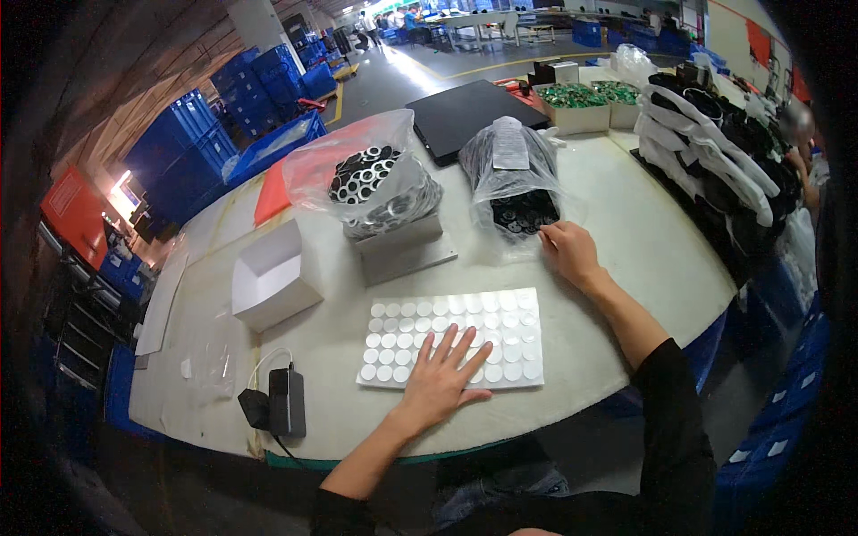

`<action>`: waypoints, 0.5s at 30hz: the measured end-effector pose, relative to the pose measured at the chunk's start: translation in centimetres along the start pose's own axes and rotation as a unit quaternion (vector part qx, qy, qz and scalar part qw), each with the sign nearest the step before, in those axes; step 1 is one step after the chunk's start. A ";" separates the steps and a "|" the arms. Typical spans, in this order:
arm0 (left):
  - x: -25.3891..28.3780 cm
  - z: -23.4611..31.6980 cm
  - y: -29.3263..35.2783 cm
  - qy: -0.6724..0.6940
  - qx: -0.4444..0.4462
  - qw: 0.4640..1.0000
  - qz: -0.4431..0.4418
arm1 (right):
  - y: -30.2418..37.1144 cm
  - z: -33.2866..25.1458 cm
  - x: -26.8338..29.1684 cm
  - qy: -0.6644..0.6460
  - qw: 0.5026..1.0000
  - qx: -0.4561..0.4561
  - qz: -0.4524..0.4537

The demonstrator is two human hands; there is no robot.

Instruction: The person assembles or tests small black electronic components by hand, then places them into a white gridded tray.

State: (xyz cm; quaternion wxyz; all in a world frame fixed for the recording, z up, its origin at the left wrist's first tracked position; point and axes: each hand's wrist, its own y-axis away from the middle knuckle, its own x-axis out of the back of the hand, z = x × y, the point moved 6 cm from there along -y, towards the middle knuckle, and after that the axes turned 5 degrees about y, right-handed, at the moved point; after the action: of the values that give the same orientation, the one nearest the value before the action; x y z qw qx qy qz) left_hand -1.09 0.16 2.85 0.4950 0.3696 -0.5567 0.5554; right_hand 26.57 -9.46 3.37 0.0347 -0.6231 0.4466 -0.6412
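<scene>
My left hand (436, 380) lies spread and flat on a white sheet of round white stickers (386, 349), over its lower middle. Farther off to the right, my right hand (570, 253) is closed at the mouth of a clear plastic bag (487, 165), its fingertips pinching the bag's edge. Dark round parts (523, 213) show inside this bag's opening. Left of it, an open plastic bag (402, 147) full of black-and-silver rings (365, 174) leans on a grey metal stand (407, 255).
An open white box (277, 277) stands on the left of the table, behind a black power adapter (286, 402) with a cable. A black flat panel (474, 116) and a box of green circuit boards (572, 107) sit at the back. Black-and-white bundles (688, 143) are piled at the right.
</scene>
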 end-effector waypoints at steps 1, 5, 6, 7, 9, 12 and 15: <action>-0.1 -0.2 0.1 0.001 0.000 1.000 -0.002 | 0.2 -0.9 0.8 -0.078 0.996 -0.019 0.050; -0.3 -0.6 0.2 0.002 -0.007 1.000 -0.022 | 1.4 -2.7 -0.4 -0.306 0.944 -0.114 0.041; -0.2 -0.9 0.2 0.007 -0.013 1.000 -0.023 | 1.9 -2.9 -1.7 -0.376 0.912 -0.163 -0.016; -0.1 -1.1 0.0 0.011 -0.013 0.999 -0.032 | 2.2 -3.3 -1.9 -0.390 0.906 -0.158 -0.029; 0.1 -1.2 -0.1 0.011 -0.012 0.999 -0.041 | 2.8 -3.8 -2.3 -0.411 0.894 -0.167 -0.060; 0.0 -1.2 0.0 0.010 -0.006 0.999 -0.050 | 3.6 -5.8 -3.3 -0.451 0.871 -0.180 -0.076; -0.2 -1.5 -0.2 0.006 0.011 0.998 -0.061 | 3.2 -7.4 -2.2 -0.390 0.906 -0.157 -0.043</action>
State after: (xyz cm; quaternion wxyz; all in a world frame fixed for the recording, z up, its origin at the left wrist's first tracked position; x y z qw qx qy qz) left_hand -0.62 1.57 2.54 0.5276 0.4050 -0.5234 0.5326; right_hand 19.25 -6.12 1.01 0.0803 -0.8392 0.4654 -0.2695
